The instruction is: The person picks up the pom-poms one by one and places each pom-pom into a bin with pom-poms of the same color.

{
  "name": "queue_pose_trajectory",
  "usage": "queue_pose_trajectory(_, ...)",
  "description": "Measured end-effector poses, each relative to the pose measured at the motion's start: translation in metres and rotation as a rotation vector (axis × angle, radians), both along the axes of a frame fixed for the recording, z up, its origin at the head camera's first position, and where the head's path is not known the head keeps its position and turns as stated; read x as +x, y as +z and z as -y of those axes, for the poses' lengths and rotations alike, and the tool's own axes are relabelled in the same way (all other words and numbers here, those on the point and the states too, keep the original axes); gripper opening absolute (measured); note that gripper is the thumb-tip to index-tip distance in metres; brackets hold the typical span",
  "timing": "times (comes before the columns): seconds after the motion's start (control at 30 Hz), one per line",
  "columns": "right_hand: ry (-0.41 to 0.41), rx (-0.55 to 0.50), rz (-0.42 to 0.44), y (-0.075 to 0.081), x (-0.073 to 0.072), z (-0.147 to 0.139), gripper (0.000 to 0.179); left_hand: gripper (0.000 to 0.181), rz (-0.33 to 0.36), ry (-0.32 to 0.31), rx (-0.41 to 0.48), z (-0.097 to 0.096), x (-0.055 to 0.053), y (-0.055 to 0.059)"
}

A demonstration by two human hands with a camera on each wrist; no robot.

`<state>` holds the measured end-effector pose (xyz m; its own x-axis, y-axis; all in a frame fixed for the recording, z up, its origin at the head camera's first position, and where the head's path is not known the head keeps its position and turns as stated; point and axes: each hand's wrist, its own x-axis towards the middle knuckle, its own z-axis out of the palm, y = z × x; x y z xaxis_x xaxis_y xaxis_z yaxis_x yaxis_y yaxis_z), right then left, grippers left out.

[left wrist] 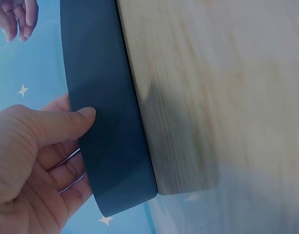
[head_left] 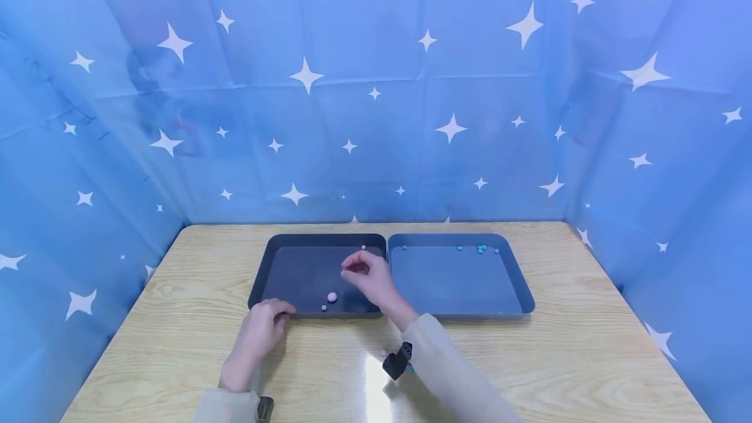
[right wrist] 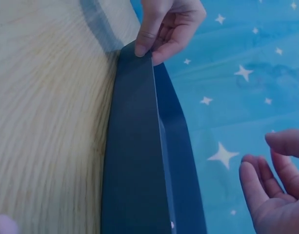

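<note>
My left hand (head_left: pixel 267 325) grips the near left corner of the dark tray (head_left: pixel 305 266). In the left wrist view its thumb (left wrist: pixel 86 117) presses on the outer wall, with the other fingers behind the rim. My right hand (head_left: pixel 373 279) hovers over the right part of that tray. Its fingers are loosely bent, with a gap to the thumb and nothing seen between them. Inside the dark tray lie a larger pale pink ball (head_left: pixel 331 297), a small pink ball (head_left: pixel 324 308) near the front wall and another small pink ball (head_left: pixel 363 247) at the back.
A blue-grey tray (head_left: pixel 452 286) stands against the dark tray's right side, with several small teal balls (head_left: pixel 481 249) along its back. Near my right wrist, a pink ball (head_left: pixel 384 352) and a bit of teal (head_left: pixel 410 368) show on the wooden table (head_left: pixel 587 344). A starry blue curtain (head_left: pixel 376 116) hangs behind.
</note>
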<state>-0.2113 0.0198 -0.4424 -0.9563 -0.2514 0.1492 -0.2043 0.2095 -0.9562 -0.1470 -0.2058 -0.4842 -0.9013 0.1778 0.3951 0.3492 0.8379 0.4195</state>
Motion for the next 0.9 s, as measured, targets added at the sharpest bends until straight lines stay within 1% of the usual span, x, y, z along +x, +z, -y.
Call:
queue_pose_trajectory(0.07,0.011,0.0,-0.013,0.0,0.003,-0.002,0.011,0.023,0.009,0.002,0.002,0.0,0.001,0.001)
queue_pose_trajectory(0.1,0.018,0.006,-0.017,0.006,0.008,-0.003,0.011,0.023,0.013,0.002,0.002,0.0,0.001,0.001)
queue_pose_trajectory(0.17,0.023,0.012,-0.029,0.005,0.01,-0.006,0.009,0.022,0.012,0.003,0.002,0.0,0.001,0.001)
queue_pose_trajectory(0.23,0.03,-0.013,-0.046,0.006,0.014,-0.008,0.008,0.022,0.008,0.003,0.001,0.0,0.001,0.001)
queue_pose_trajectory(0.3,0.04,-0.015,-0.049,0.014,0.021,-0.01,0.009,0.022,0.002,0.002,0.0,0.0,0.0,0.0)
queue_pose_trajectory(0.33,0.045,-0.021,-0.054,0.013,0.022,-0.011,0.009,0.022,0.0,0.001,0.001,0.0,0.0,0.0)
queue_pose_trajectory(0.43,0.074,-0.037,-0.048,0.028,0.033,-0.015,0.01,0.022,0.001,0.002,0.003,0.0,0.0,0.001)
queue_pose_trajectory(0.5,0.091,-0.037,-0.033,0.03,0.036,-0.018,0.01,0.022,0.004,0.004,0.003,0.0,0.0,0.001)
queue_pose_trajectory(0.6,0.112,-0.044,-0.011,0.027,0.039,-0.023,0.01,0.022,0.008,0.005,-0.001,0.0,0.0,0.001)
queue_pose_trajectory(0.83,0.129,-0.073,0.04,-0.001,0.036,-0.033,0.012,0.022,0.001,0.004,-0.004,0.0,0.0,0.001)
queue_pose_trajectory(0.9,0.132,-0.078,0.044,-0.003,0.038,-0.035,0.013,0.022,-0.006,0.004,-0.005,0.0,0.0,0.001)
